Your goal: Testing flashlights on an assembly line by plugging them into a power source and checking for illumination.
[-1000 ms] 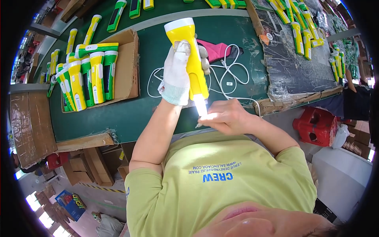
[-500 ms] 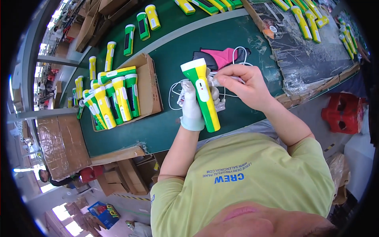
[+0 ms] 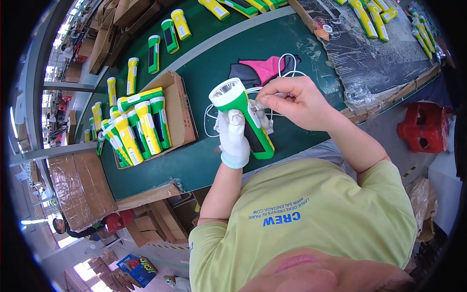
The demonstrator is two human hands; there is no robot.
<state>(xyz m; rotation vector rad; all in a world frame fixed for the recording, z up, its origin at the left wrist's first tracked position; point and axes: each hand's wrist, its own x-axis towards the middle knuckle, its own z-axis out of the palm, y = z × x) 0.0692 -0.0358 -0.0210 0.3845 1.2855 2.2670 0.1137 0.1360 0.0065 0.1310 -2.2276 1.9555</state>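
Observation:
My left hand [image 3: 234, 138], in a white glove, is closed around a green and yellow flashlight [image 3: 257, 135] with a white head. The flashlight's clear lens is tipped up to the left, and its dark panel faces me. My bare right hand [image 3: 296, 103] pinches a small plug [image 3: 256, 104], apparently on a white cable, against the flashlight's side; the fingers partly hide it. More white cable [image 3: 280, 64] loops behind on the green table, beside a pink and grey cloth [image 3: 262, 71].
At the left, a cardboard box [image 3: 184, 109] holds several flashlights. Others stand in a row beyond it, such as one yellow flashlight [image 3: 132, 76]. More lie on a worn cardboard sheet [image 3: 348, 58] at the far right. A red stool [image 3: 422, 127] stands on the floor.
My left hand has rolled the flashlight, so its lens and dark panel now show instead of the switch side. My right fingers have moved slightly left and down, close against its side.

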